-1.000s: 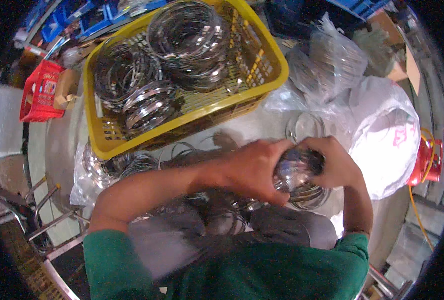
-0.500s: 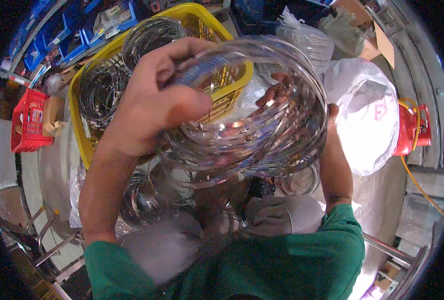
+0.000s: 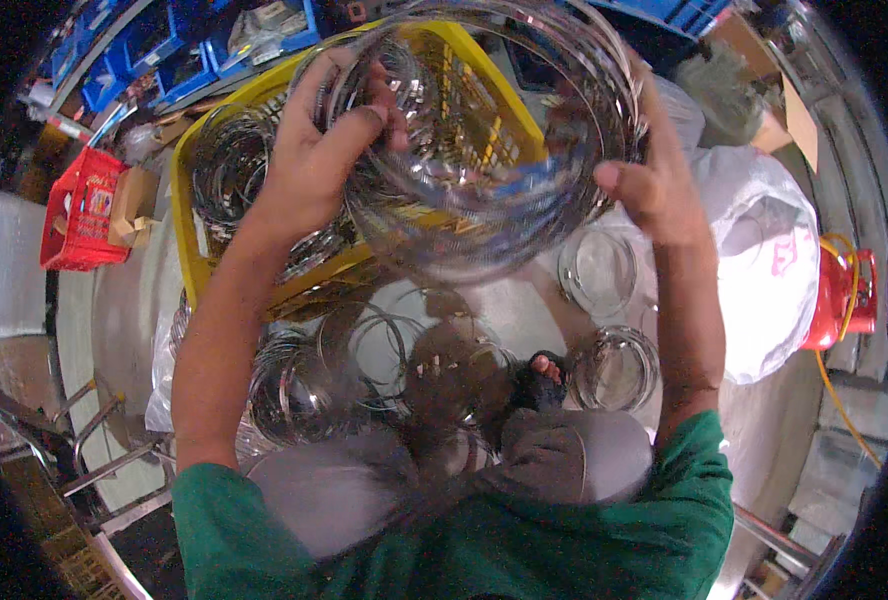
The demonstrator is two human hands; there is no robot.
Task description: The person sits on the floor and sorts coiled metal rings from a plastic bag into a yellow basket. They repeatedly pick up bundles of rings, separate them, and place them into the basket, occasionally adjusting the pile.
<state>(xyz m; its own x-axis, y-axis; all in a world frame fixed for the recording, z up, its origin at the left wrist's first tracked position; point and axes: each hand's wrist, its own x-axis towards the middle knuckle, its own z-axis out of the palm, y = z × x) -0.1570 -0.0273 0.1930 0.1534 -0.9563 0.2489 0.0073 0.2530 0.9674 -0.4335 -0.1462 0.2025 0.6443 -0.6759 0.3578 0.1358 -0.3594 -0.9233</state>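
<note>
Up in front of me is a bundle of large, shiny metal hose clamps (image 3: 464,245), thin ridged bands nested into a ring and blurred by motion. My left hand (image 3: 319,155) grips its left side, with the thumb on the inner edge. On the opposite side, my right hand (image 3: 654,190) closes round the rim, fingers partly hidden behind the bands. Beyond and below the bundle stands a yellow plastic basket (image 3: 196,270) with more ring coils (image 3: 229,175) in it. Further rings lie on the floor by my legs, at left (image 3: 289,390) and right (image 3: 614,370).
A white sack (image 3: 764,290) stands at the right beside a red cylinder (image 3: 844,310) with a yellow hose. Blue bins (image 3: 179,70) line the far left, above a red basket (image 3: 79,215) and a cardboard box (image 3: 134,205). A metal frame (image 3: 94,430) is at lower left.
Both hands have raised the bundle farther up and away, and it now tilts to face me more. My right hand shows more fully on its right side. Floor rings below have come into view.
</note>
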